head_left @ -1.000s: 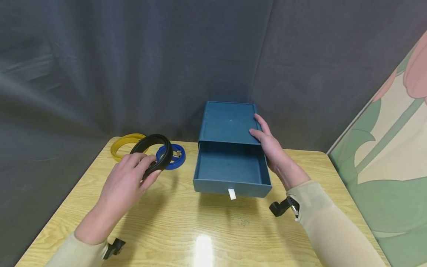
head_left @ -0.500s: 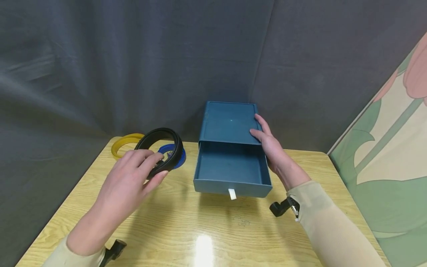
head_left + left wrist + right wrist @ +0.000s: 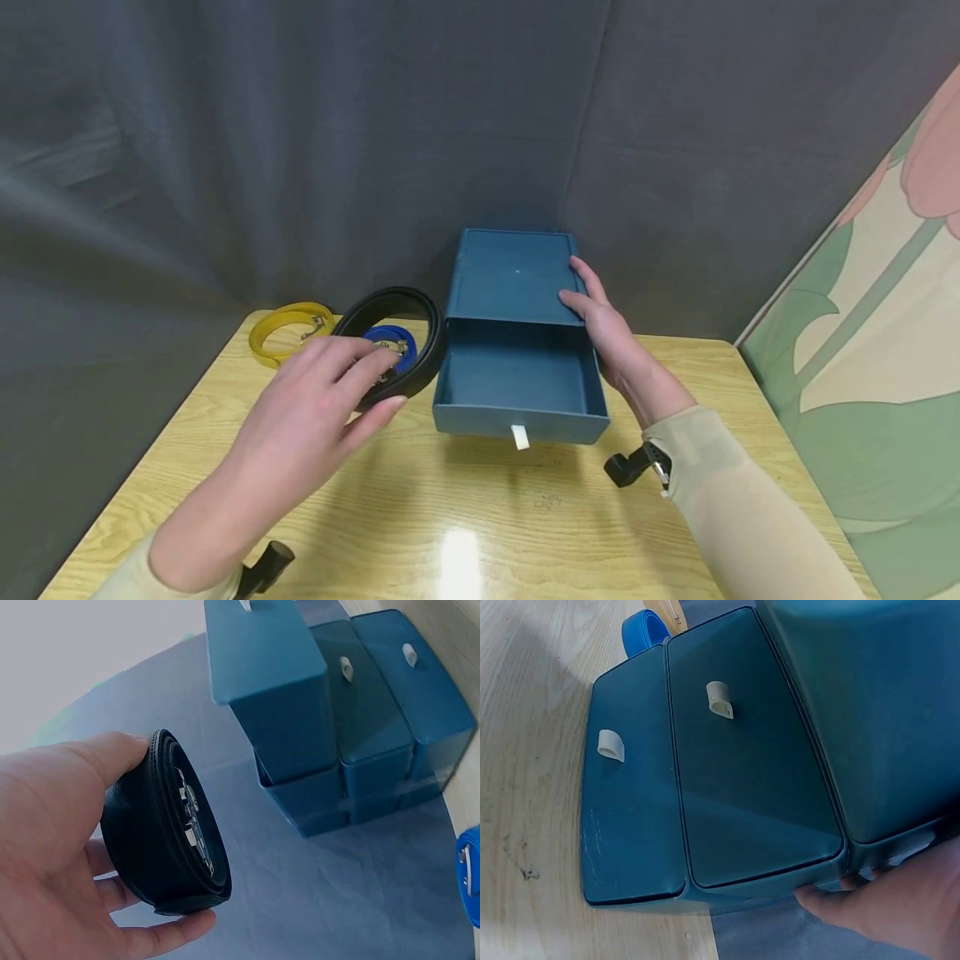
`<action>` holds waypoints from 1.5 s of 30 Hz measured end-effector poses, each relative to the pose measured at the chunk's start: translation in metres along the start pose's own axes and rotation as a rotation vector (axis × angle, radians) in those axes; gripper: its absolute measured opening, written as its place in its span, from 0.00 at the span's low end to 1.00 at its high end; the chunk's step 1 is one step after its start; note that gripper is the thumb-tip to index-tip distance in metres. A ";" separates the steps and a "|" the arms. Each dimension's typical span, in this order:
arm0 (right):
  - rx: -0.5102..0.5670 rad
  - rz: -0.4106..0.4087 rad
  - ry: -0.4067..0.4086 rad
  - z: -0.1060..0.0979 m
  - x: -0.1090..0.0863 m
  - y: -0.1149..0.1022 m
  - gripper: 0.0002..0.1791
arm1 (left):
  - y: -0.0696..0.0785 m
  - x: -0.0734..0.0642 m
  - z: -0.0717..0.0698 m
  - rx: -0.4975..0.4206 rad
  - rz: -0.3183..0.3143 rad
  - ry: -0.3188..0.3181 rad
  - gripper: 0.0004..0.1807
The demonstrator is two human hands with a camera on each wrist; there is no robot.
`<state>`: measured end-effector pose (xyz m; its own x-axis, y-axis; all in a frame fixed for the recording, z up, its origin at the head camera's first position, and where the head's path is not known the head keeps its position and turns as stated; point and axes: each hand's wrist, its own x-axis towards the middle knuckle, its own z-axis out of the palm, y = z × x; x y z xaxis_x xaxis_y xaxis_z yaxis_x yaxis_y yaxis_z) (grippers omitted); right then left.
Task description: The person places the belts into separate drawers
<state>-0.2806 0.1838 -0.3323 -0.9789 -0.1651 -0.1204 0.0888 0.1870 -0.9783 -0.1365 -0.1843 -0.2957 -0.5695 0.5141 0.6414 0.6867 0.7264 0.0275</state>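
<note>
My left hand (image 3: 307,417) grips a coiled black belt (image 3: 431,354) in the air, beside the left side of a blue drawer unit (image 3: 513,275). In the left wrist view the thumb lies on one side of the belt (image 3: 139,836) and the fingers on the other, with a silver buckle inside the coil. The top drawer (image 3: 480,422) of the unit is pulled out and has nothing in it. My right hand (image 3: 615,342) rests on the unit's right side, thumb on the top edge and fingers extended. Two lower drawers (image 3: 750,780) are closed, each with a pale pull tab.
A coiled blue belt (image 3: 405,336) lies on the wooden table (image 3: 360,533), seen through the black coil. To its left lies a coiled yellow belt (image 3: 270,320) with a metal buckle. A dark grey curtain (image 3: 300,150) hangs behind the table.
My left hand has carried the black belt rightward towards the open drawer, uncovering more of the yellow belt. The right hand and the drawer unit stay in place.
</note>
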 end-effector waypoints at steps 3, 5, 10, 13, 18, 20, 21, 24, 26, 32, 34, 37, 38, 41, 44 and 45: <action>-0.002 0.001 0.002 0.000 0.000 0.000 0.37 | 0.006 0.004 -0.001 -0.007 0.010 -0.011 0.22; -0.005 0.002 0.003 0.001 0.000 0.001 0.37 | 0.010 0.007 -0.001 -0.009 0.021 -0.020 0.22; -0.015 -0.003 0.004 0.001 0.001 0.001 0.36 | 0.021 0.014 0.001 0.010 0.058 -0.052 0.24; -0.015 -0.002 0.003 0.001 0.001 0.001 0.37 | 0.027 0.017 0.002 0.033 0.079 -0.070 0.24; -0.009 0.004 0.001 0.001 0.002 0.001 0.36 | 0.035 0.023 0.007 0.052 0.118 -0.076 0.23; -0.007 0.006 0.003 0.002 0.002 0.001 0.36 | 0.037 0.026 0.010 0.051 0.132 -0.075 0.23; -0.008 0.006 0.004 0.002 0.002 0.001 0.36 | 0.038 0.027 0.011 0.049 0.138 -0.076 0.23; -0.005 0.007 0.003 0.002 0.003 0.002 0.36 | 0.041 0.032 0.014 0.038 0.153 -0.087 0.21; -0.001 0.007 0.001 0.002 0.003 0.001 0.36 | 0.043 0.035 0.016 0.031 0.164 -0.100 0.20; 0.011 0.001 -0.008 0.002 0.002 0.000 0.36 | 0.046 0.043 0.020 0.033 0.185 -0.156 0.19; 0.016 -0.001 -0.011 0.003 0.002 -0.001 0.36 | 0.047 0.044 0.021 0.030 0.184 -0.167 0.19; 0.021 -0.003 -0.011 0.004 0.002 -0.002 0.36 | 0.047 0.047 0.022 0.002 0.184 -0.173 0.19; 0.022 -0.003 -0.010 0.004 0.002 -0.002 0.36 | 0.048 0.048 0.023 -0.011 0.184 -0.178 0.19; 0.024 -0.001 -0.006 0.006 0.003 -0.003 0.36 | 0.048 0.053 0.024 -0.060 0.188 -0.191 0.19; 0.024 0.004 -0.005 0.006 0.004 -0.002 0.36 | 0.048 0.057 0.025 -0.091 0.188 -0.213 0.20; 0.024 0.006 -0.006 0.007 0.004 -0.002 0.36 | 0.048 0.058 0.025 -0.097 0.188 -0.222 0.20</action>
<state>-0.2834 0.1763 -0.3316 -0.9773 -0.1696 -0.1269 0.0989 0.1645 -0.9814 -0.1479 -0.1082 -0.2767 -0.5056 0.7304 0.4592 0.8235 0.5673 0.0042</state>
